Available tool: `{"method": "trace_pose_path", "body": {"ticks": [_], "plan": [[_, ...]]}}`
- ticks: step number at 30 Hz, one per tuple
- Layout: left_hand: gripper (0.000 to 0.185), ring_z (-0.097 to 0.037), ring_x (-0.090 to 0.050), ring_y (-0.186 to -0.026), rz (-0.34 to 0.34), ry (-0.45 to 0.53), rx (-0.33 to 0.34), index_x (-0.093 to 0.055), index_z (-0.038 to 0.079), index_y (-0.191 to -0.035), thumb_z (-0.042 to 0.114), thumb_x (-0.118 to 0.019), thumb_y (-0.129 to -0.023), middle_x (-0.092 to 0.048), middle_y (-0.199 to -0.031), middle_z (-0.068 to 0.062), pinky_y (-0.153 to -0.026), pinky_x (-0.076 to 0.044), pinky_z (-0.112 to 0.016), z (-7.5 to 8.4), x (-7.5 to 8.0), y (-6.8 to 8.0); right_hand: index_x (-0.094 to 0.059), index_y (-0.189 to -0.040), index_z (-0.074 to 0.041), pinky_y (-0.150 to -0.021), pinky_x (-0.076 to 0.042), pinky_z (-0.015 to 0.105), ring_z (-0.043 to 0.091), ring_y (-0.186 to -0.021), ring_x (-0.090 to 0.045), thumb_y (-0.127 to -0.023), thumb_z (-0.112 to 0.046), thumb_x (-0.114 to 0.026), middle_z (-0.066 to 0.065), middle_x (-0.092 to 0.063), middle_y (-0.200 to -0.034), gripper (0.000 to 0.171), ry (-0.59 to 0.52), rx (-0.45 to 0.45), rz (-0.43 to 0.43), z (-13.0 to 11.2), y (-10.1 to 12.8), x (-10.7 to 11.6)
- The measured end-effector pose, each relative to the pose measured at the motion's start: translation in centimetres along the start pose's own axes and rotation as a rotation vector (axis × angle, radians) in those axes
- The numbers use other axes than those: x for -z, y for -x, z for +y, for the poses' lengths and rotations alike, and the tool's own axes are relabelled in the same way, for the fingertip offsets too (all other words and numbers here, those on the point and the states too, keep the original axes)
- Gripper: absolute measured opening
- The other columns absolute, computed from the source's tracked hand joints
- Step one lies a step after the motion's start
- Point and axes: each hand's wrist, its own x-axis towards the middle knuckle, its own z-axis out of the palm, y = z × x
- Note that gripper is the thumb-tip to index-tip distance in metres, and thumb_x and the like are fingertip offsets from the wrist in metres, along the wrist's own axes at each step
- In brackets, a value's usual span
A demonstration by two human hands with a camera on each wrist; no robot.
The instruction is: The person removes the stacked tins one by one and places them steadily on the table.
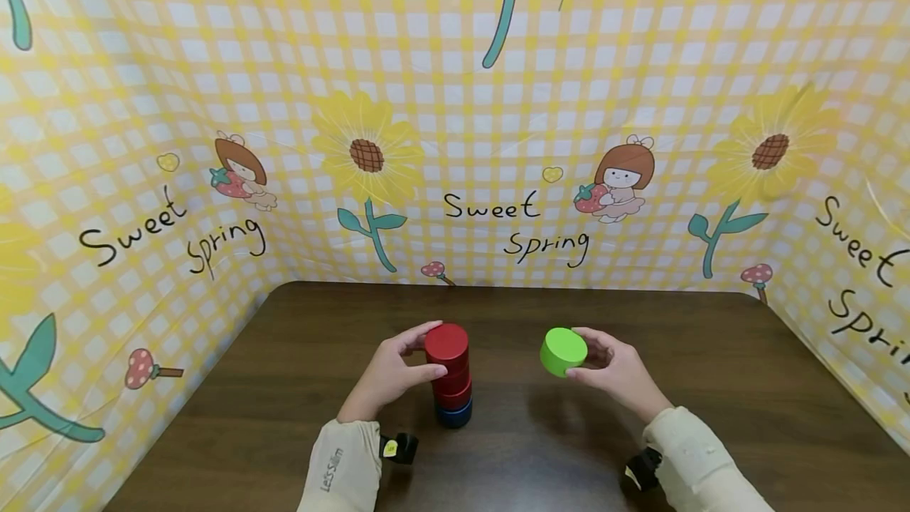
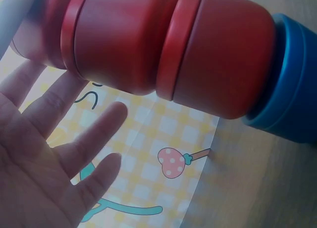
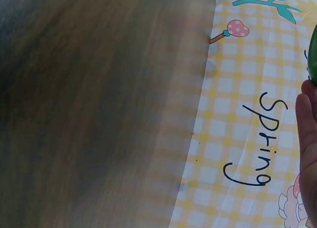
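A column of small round tins stands on the table, with a blue tin (image 1: pixel 454 413) at the bottom and several red tins (image 1: pixel 448 362) above it. My left hand (image 1: pixel 389 374) has its thumb and fingers around the topmost red tin (image 2: pixel 44 32); in the left wrist view the lower fingers spread apart beside the column. To the right, my right hand (image 1: pixel 618 366) pinches a lime-green tin (image 1: pixel 565 350) by its side, thumb in front and fingers behind, holding it tilted above the table. The right wrist view catches only the green tin's edge (image 3: pixel 313 54) and part of the fingers.
The dark wooden table (image 1: pixel 341 314) reaches back to a yellow-and-white checked cloth (image 1: pixel 469 133) that hangs behind it and along both sides. Black wrist cameras sit on both wrists, the left one (image 1: pixel 400 449) close beside the column.
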Motion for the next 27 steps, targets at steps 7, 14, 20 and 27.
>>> {"method": "trace_pose_path", "body": {"ticks": [7,14,20,27], "plan": [[0.06,-0.031,-0.056,-0.109,-0.026,-0.006,-0.003,-0.051,0.003,-0.137,0.018,-0.075,-0.084,-0.065,-0.116,-0.015,-0.094,-0.04,-0.059,0.0,0.2,-0.1,-0.054,-0.126,0.008,-0.08,-0.052,0.026,0.011,-0.096,-0.064,-0.076,-0.007,-0.08,0.021,-0.064,-0.114,0.059,-0.013,-0.008,-0.076,0.9,-0.1,0.3],[0.06,-0.031,-0.056,-0.108,-0.033,0.001,-0.002,-0.05,0.004,-0.138,0.017,-0.074,-0.085,-0.065,-0.116,-0.016,-0.089,-0.045,-0.051,0.0,0.2,0.0,-0.052,-0.125,0.012,-0.078,-0.052,0.025,0.014,-0.096,-0.064,-0.075,-0.007,-0.081,0.023,-0.062,-0.115,0.061,0.001,-0.03,-0.13,1.2,-0.1,0.5],[0.059,-0.032,-0.057,-0.107,-0.034,-0.007,-0.026,-0.051,0.003,-0.137,0.017,-0.074,-0.085,-0.065,-0.115,-0.016,-0.091,-0.042,-0.058,-0.1,0.3,-0.1,-0.051,-0.126,0.014,-0.077,-0.052,0.026,0.019,-0.097,-0.064,-0.077,-0.012,-0.08,0.022,-0.063,-0.114,0.062,0.008,-0.013,-0.184,2.3,-0.4,0.7],[0.061,-0.03,-0.058,-0.105,-0.034,-0.019,-0.003,-0.052,0.006,-0.138,0.022,-0.075,-0.084,-0.066,-0.113,-0.013,-0.085,-0.049,-0.046,-0.2,0.3,-0.1,-0.053,-0.123,0.013,-0.074,-0.052,0.026,0.014,-0.092,-0.064,-0.077,-0.019,-0.081,0.015,-0.066,-0.109,0.062,-0.003,0.013,-0.233,3.4,-0.2,0.3]]}}
